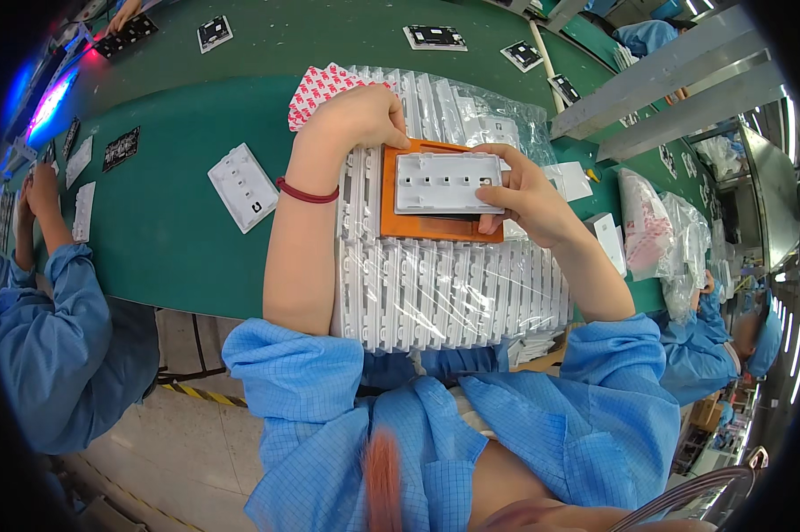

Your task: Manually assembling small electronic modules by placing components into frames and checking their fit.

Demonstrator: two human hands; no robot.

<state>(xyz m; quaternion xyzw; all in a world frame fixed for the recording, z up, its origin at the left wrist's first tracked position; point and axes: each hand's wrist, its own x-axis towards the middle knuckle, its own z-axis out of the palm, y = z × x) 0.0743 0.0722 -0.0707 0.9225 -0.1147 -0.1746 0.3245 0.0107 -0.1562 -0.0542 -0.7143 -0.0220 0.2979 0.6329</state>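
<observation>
My right hand (535, 197) grips a white plastic panel (444, 197) by its right end, thumb on top. The panel has a row of small square holes and lies over an orange frame (389, 208), which shows around its edges. My left hand (357, 117) is bent with its fingers closed, fingertips at the frame's upper left corner; what they hold, if anything, is hidden. Beside that hand lie red-and-white patterned sheets (316, 93). Under the frame are rows of white plastic parts (444, 297), partly covered by clear plastic film.
Another white panel (242, 188) lies on the green table (178, 257) to the left. Black-and-white parts (435, 37) are spread along the far strip. Grey metal beams (675, 71) stand at the right. Co-workers sit on both sides, a blue sleeve (54, 301) at left.
</observation>
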